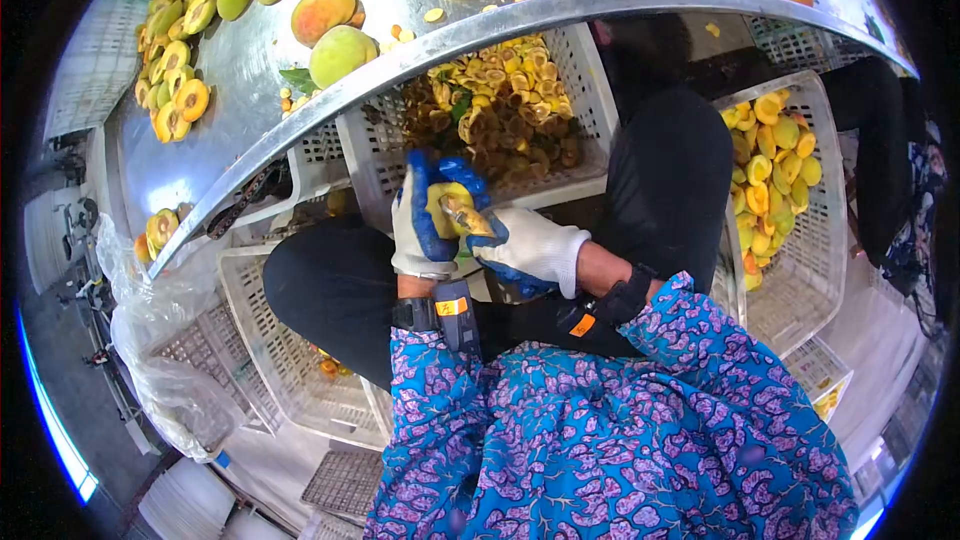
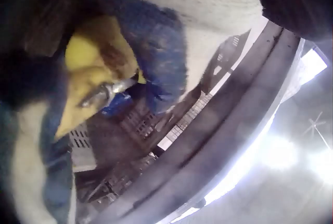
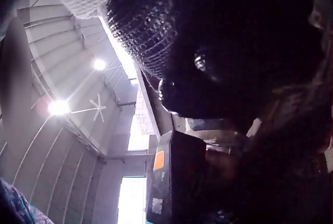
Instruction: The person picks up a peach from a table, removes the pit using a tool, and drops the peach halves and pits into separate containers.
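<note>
The left hand [image 1: 425, 220], in a white glove with blue coating, grips a yellow fruit piece [image 1: 442, 202] over the crate of fruit scraps. Its cut face, with a brown hollow, shows in the left wrist view, where a metal tool [image 2: 106, 94] lies against the fruit [image 2: 86, 52]. Close on the right, the gloved right hand [image 1: 525, 245] has its fingers curled round the tool, whose handle is mostly covered. Dark glove surfaces fill much of the right wrist view, and the fruit cannot be made out there.
A metal table [image 1: 270, 70] with whole and halved fruit curves across the front. Below its edge stands a crate [image 1: 598, 90] of brown and yellow scraps. Another crate [image 1: 828, 180] of fruit halves is at the right. The person's knees flank the hands; a crate [image 1: 250, 310] stands lower left.
</note>
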`<move>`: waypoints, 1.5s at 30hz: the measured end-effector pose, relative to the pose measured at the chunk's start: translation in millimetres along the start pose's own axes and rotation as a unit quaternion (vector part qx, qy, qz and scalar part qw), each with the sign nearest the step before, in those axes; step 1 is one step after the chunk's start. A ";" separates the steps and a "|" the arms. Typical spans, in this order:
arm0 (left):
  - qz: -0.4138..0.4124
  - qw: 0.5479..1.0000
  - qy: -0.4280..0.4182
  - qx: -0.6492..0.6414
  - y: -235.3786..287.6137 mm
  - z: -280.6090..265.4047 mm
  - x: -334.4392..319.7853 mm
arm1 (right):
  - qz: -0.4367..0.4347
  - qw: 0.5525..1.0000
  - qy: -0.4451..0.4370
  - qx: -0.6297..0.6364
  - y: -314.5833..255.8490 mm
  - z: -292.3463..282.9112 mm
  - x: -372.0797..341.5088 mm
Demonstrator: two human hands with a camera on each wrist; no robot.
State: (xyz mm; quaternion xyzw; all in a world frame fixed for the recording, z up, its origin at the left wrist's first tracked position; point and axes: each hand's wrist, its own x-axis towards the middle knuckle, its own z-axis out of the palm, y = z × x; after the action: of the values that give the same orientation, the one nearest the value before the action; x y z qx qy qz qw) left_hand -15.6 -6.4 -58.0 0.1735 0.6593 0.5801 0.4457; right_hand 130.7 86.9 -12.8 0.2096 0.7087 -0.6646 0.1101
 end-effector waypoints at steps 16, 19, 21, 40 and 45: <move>-0.075 0.979 -0.014 -0.188 41.7 17.7 -10.2 | 0.189 0.869 -0.138 0.436 -14.2 -6.7 -10.7; -0.071 0.979 0.081 -0.174 26.7 17.4 -11.6 | 0.093 0.954 -0.057 0.280 2.2 13.2 -3.0; -0.065 0.990 0.043 -0.116 28.3 15.2 -13.0 | 0.139 0.925 -0.100 0.340 -7.3 6.0 -10.0; -0.005 0.983 0.177 -0.044 30.7 22.1 14.4 | 0.152 0.971 0.173 -0.069 -5.5 -12.0 8.8; 0.155 0.778 0.175 0.583 69.1 48.4 -5.2 | 0.140 0.961 0.193 -0.139 1.3 -5.9 16.0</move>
State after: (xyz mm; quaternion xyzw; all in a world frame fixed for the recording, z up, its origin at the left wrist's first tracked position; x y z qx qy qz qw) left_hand 5.4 37.7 11.0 0.3959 0.9022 0.1663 0.0402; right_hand 117.8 95.1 -20.4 0.4141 0.7653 -0.4843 0.0910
